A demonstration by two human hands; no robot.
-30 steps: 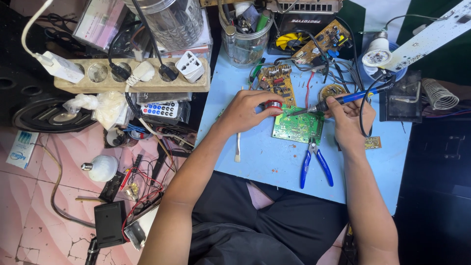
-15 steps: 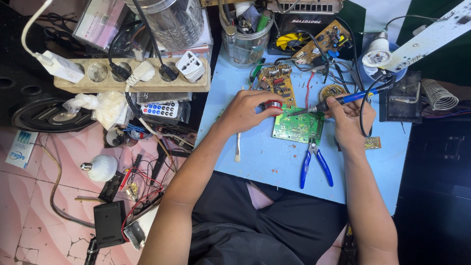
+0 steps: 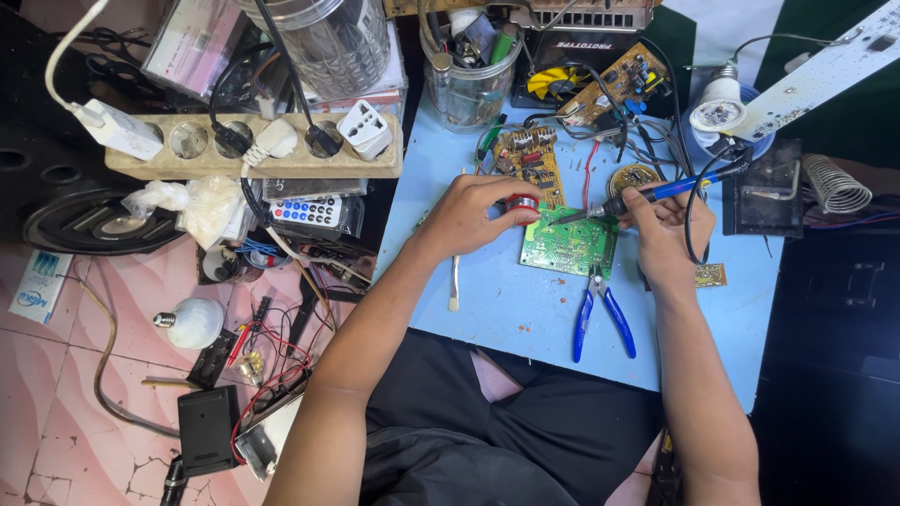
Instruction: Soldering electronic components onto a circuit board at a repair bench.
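- Left hand: forearm comes in from lower left, wrist bent inward; fingers curled shut around a small red spool, held at the top left corner of the green circuit board.
- Right hand: forearm comes in from lower right; fingers pinched together on the blue-handled soldering iron like a pen.
- Surface: light blue table, person seated at it with legs under its near edge. Board lies flat at centre; blue-handled pliers just below it, a small brush to its left, a second brown board above.
- Surroundings: beige power strip with plugs left of the table; pink tiled floor strewn with a white bulb, wires, a black box.
- Iron axis: long axis runs nearly level across the view, handle up-right, tip pointing left and slightly down, meeting the board's top edge beside the spool.
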